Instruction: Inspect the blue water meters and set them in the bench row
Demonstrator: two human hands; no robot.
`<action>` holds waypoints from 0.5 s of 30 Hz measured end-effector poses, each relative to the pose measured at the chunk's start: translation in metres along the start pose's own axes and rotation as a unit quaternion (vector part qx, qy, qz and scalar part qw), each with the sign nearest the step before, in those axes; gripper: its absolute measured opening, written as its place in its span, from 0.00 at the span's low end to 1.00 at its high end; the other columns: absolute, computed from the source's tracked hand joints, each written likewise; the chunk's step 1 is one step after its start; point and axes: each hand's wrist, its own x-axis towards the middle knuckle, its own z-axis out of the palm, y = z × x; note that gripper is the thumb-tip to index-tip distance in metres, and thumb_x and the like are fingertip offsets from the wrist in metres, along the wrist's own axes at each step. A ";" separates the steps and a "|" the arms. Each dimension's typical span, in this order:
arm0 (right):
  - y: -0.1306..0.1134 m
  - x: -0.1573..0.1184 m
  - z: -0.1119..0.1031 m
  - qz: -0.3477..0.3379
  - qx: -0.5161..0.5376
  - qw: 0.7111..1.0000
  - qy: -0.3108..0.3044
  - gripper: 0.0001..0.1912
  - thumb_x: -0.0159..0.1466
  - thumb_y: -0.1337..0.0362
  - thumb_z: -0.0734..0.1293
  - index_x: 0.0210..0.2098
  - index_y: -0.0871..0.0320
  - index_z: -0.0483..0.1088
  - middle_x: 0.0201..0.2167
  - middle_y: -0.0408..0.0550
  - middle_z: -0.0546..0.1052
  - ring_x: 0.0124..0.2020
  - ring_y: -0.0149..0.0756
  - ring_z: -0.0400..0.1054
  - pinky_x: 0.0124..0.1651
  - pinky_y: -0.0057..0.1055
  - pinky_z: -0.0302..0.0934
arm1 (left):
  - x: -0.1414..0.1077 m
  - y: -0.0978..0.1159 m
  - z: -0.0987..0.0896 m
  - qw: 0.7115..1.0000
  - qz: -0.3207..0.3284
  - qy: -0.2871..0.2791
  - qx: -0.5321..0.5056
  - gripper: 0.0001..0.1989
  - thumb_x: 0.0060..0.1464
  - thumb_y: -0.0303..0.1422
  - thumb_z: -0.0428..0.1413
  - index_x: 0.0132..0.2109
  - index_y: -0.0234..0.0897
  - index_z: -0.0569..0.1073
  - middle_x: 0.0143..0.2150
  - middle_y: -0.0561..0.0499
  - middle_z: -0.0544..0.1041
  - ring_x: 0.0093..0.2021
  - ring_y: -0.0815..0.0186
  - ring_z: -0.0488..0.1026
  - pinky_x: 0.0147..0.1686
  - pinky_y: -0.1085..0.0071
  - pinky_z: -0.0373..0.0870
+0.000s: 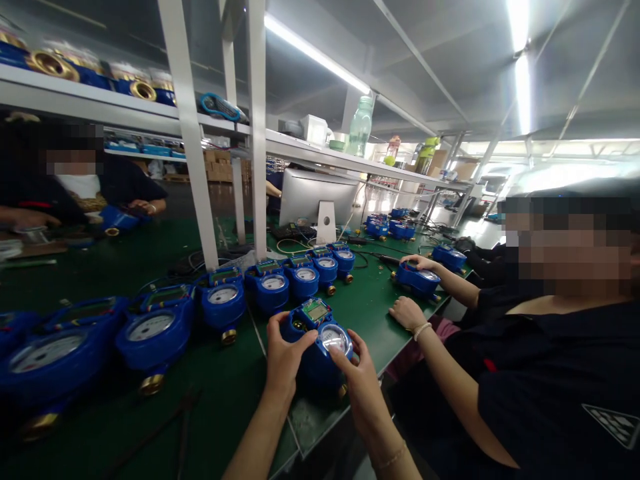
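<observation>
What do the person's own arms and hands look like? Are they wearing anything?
Both arms are bare, with no sleeves in view and no gloves. The left hand wears nothing. The right hand has bare fingers too, and a thin chain bracelet sits on that forearm.

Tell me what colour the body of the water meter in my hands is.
Blue, with brass fittings; the water meter shows best in the head view, held by the left hand and right hand.

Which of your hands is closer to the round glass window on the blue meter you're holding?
Right. The right hand has its thumb on the edge of the glass window. The left hand grips the meter at its far side, away from the window.
</observation>
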 end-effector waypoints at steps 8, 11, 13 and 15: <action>-0.028 -0.008 -0.024 0.118 0.050 0.966 -0.224 0.28 0.56 0.55 0.75 0.49 0.66 0.70 0.42 0.56 0.77 0.40 0.40 0.74 0.47 0.34 0.66 | -0.020 0.029 -0.008 0.981 -0.002 -0.167 -0.097 0.31 0.38 0.36 0.68 0.50 0.42 0.65 0.48 0.50 0.70 0.48 0.59 0.70 0.46 0.66 0.68; -0.033 -0.023 -0.025 0.112 0.076 0.959 -0.249 0.33 0.52 0.58 0.77 0.53 0.60 0.67 0.45 0.53 0.77 0.41 0.38 0.73 0.46 0.32 0.66 | -0.027 0.052 -0.015 0.962 0.023 -0.255 -0.099 0.34 0.37 0.38 0.68 0.52 0.42 0.65 0.51 0.48 0.70 0.49 0.55 0.70 0.46 0.65 0.69; -0.037 -0.037 -0.023 0.106 0.091 0.955 -0.263 0.36 0.49 0.59 0.79 0.54 0.59 0.67 0.47 0.53 0.76 0.44 0.41 0.73 0.49 0.35 0.65 | -0.029 0.069 -0.021 0.947 0.047 -0.306 -0.088 0.36 0.36 0.39 0.68 0.53 0.42 0.65 0.52 0.47 0.70 0.51 0.53 0.69 0.47 0.65 0.68; -0.041 -0.050 -0.018 0.102 0.105 0.949 -0.278 0.35 0.47 0.60 0.79 0.52 0.60 0.68 0.47 0.54 0.76 0.48 0.45 0.72 0.52 0.38 0.64 | -0.029 0.085 -0.025 0.931 0.068 -0.351 -0.078 0.36 0.36 0.40 0.68 0.54 0.42 0.66 0.53 0.46 0.69 0.51 0.52 0.68 0.47 0.65 0.68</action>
